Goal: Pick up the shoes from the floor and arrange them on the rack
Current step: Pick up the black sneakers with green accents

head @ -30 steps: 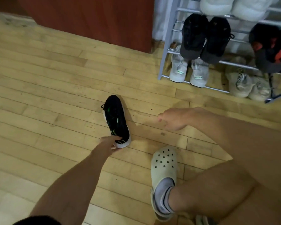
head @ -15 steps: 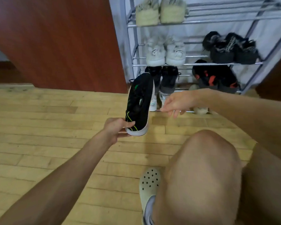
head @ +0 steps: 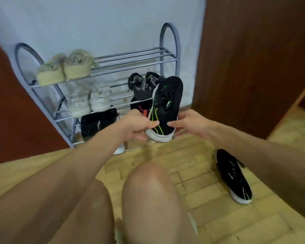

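Left hand (head: 137, 126), right hand (head: 191, 124) grip black shoe (head: 166, 103) heel; green mark illegible.

- Light wood floor (head: 192, 173), short planks.
- Pale wall (head: 95, 23) at the back.
- Big R brown board (head: 253, 59), next to wall.
- L brown board (head: 16, 120), other side of wall.

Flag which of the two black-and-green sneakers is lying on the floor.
The sneaker at lower right, flat on the wood floor, untouched. Its mate is held up before the rack, heel end gripped by left hand and right hand.
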Demonstrator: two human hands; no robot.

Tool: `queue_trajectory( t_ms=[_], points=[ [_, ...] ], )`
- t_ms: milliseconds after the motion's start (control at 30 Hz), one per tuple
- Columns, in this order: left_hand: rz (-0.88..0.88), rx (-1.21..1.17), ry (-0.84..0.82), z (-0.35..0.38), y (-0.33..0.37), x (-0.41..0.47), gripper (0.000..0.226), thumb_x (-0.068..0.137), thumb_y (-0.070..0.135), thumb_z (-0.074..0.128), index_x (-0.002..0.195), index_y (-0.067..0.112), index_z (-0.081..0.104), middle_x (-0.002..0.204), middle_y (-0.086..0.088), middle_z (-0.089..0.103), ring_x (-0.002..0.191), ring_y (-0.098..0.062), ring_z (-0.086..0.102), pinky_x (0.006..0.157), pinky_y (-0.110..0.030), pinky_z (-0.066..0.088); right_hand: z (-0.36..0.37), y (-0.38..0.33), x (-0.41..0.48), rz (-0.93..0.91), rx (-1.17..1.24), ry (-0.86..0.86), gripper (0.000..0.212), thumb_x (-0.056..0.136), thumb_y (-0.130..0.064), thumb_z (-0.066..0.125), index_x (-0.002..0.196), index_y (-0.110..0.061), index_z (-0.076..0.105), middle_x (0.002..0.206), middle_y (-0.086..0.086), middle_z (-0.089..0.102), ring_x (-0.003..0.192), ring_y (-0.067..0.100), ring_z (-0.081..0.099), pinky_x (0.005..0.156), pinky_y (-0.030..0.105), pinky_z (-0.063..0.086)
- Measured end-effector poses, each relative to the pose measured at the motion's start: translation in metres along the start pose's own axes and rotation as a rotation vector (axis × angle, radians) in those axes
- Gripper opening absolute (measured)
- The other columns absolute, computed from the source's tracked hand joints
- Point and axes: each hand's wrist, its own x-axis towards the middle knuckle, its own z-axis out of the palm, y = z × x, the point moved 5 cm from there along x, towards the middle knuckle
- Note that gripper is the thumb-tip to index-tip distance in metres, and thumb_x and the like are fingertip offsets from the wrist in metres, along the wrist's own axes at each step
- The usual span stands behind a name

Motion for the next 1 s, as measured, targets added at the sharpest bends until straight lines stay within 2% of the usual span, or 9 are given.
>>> queue_trajectory(
  t_ms=[100, 167, 267, 400, 500, 633, 767, 900, 1000],
  points=[
    [-0.047, 0.08, -0.093, 0.064, 0.015, 0.021, 0.028, 0.081, 0.016, 0.073, 0.098, 0.002, 0.056, 0.074, -0.013, 0.062, 0.062, -0.023, 0.061, 0.065, -0.038, 0.06, -0.042, 0.046, -0.016, 0.054, 0.031, 0.117, 0.032, 0.09, -0.012, 0.064, 0.119, 0.0, 0.064, 0.11, 0.014, 0.071, 0.094, 0.026, 0.068, 0.084, 0.038, 0.058],
    [-0.111, 0.079, -0.153, 0.107, 0.014, 0.033, 0.02, 0.083, 0.01, 0.071, 0.094, 0.002, 0.056, 0.075, -0.012, 0.063, 0.066, -0.024, 0.063, 0.065, -0.036, 0.058, -0.066, 0.076, -0.026, 0.107, 0.039, 0.184, 0.034, 0.09, -0.015, 0.064, 0.12, 0.001, 0.063, 0.11, 0.014, 0.071, 0.093, 0.024, 0.069, 0.085, 0.038, 0.058],
    [-0.19, -0.017, -0.186, 0.161, 0.001, 0.053, 0.029, 0.083, 0.004, 0.069, 0.11, -0.001, 0.058, 0.101, -0.017, 0.069, 0.088, -0.03, 0.067, 0.076, -0.041, 0.056, -0.1, 0.12, -0.037, 0.175, 0.1, 0.199, 0.036, 0.09, -0.022, 0.065, 0.12, -0.002, 0.065, 0.099, 0.007, 0.072, 0.084, 0.017, 0.066, 0.083, 0.034, 0.057],
    [-0.274, -0.132, -0.236, 0.214, -0.033, 0.073, 0.041, 0.09, 0.004, 0.06, 0.13, 0.001, 0.051, 0.118, -0.015, 0.062, 0.093, -0.026, 0.06, 0.072, -0.033, 0.049, -0.135, 0.183, -0.048, 0.268, 0.34, 0.296, 0.031, 0.089, -0.028, 0.063, 0.119, -0.019, 0.066, 0.121, 0.002, 0.064, 0.112, 0.018, 0.055, 0.096, 0.038, 0.046],
    [-0.333, -0.15, -0.219, 0.225, -0.066, 0.097, 0.041, 0.091, 0.004, 0.059, 0.131, 0.002, 0.05, 0.111, -0.01, 0.059, 0.097, -0.025, 0.056, 0.069, -0.034, 0.046, -0.155, 0.232, -0.05, 0.381, 0.361, 0.462, 0.032, 0.084, -0.03, 0.067, 0.115, -0.024, 0.063, 0.129, 0.0, 0.056, 0.123, 0.021, 0.048, 0.095, 0.036, 0.044],
    [-0.396, -0.121, -0.189, 0.219, -0.093, 0.123, 0.025, 0.085, -0.003, 0.064, 0.107, 0.006, 0.056, 0.083, -0.01, 0.063, 0.07, -0.022, 0.057, 0.061, -0.034, 0.046, -0.163, 0.292, -0.053, 0.627, 0.243, 0.598, 0.055, 0.086, -0.021, 0.068, 0.136, -0.013, 0.047, 0.129, 0.003, 0.046, 0.123, 0.025, 0.046, 0.097, 0.038, 0.045],
    [-0.427, -0.084, -0.203, 0.214, -0.117, 0.139, 0.029, 0.081, -0.011, 0.065, 0.102, 0.008, 0.064, 0.094, -0.015, 0.066, 0.085, -0.03, 0.061, 0.065, -0.038, 0.05, -0.153, 0.352, -0.057, 0.79, 0.102, 0.583, 0.072, 0.08, -0.02, 0.074, 0.143, -0.015, 0.038, 0.14, 0.013, 0.045, 0.126, 0.032, 0.048, 0.098, 0.037, 0.044],
    [-0.431, -0.106, -0.245, 0.229, -0.126, 0.139, 0.029, 0.08, -0.01, 0.065, 0.1, 0.012, 0.063, 0.077, -0.006, 0.064, 0.07, -0.022, 0.061, 0.059, -0.032, 0.048, -0.149, 0.394, -0.058, 0.909, -0.077, 0.568, 0.082, 0.083, -0.032, 0.071, 0.149, -0.012, 0.026, 0.151, 0.014, 0.029, 0.135, 0.034, 0.037, 0.109, 0.043, 0.038],
    [-0.441, -0.12, -0.277, 0.242, -0.125, 0.14, 0.029, 0.079, -0.005, 0.07, 0.104, 0.008, 0.064, 0.082, -0.008, 0.067, 0.071, -0.021, 0.063, 0.057, -0.031, 0.051, -0.139, 0.412, -0.052, 0.928, -0.073, 0.571, 0.084, 0.08, -0.039, 0.072, 0.147, -0.012, 0.03, 0.146, 0.014, 0.036, 0.132, 0.034, 0.04, 0.107, 0.043, 0.04]
  ],
)
